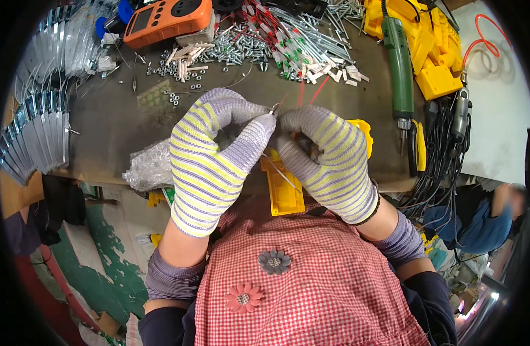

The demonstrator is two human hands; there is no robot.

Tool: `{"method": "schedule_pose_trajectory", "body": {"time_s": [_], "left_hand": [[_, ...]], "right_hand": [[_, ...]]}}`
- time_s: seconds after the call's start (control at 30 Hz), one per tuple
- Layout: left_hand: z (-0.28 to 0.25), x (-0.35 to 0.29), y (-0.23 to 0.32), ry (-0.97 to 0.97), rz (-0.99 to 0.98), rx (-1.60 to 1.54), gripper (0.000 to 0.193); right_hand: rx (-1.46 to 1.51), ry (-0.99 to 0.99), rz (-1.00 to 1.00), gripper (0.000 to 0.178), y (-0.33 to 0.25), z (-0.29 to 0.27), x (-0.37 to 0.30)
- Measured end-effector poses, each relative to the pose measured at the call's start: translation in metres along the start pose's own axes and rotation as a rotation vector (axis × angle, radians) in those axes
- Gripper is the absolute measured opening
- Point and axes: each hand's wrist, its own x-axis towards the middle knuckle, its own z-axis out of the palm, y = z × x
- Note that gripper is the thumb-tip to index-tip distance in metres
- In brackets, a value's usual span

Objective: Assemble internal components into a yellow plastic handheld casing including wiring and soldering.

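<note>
Red-checked cloth made up the apron [317,282], which carried a grey flower [274,262] and a red flower [244,298]. Beyond it, both hands worked in striped gloves, almost meeting. At the left hand [213,155], thumb and forefinger were pinched on a small metal tip [273,108], raised above the table [242,81]. The right hand [334,155] sat just beside it, fingers curled in close; I could not tell whether they gripped anything. Between and below the two hands was a yellow casing [285,193], its hollow side showing and a thin pale wire [285,176] slanting across it; what bore its weight I couldn't make out. Bubble wrap [146,167] lay left of the left hand, and past the right one a second yellow part [364,134] peeked out.

Further off, nuts [173,99] were scattered near a heap of screws [242,47], with an orange multimeter [167,23] behind. Metal strips [40,132] fanned out at far left. Over on the right lay a green screwdriver [399,69], yellow shells [438,81] and tangled black cables [441,138].
</note>
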Motion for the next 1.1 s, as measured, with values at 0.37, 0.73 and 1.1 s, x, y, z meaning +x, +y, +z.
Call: {"method": "schedule_pose_trajectory", "body": {"time_s": [0.37,0.73,1.1], "left_hand": [[0.000,0.000,-0.002,-0.002,0.012,0.005,0.006],[-0.001,0.000,0.003,-0.017,0.001,0.023,0.009],[-0.002,0.001,0.006,-0.025,-0.015,0.051,0.010]], "right_hand": [[-0.023,-0.035,-0.054,0.014,-0.002,-0.006,0.003],[-0.012,0.035,-0.007,0.014,0.000,-0.002,-0.001],[0.002,0.026,0.002,0.016,0.003,0.001,-0.003]]}}
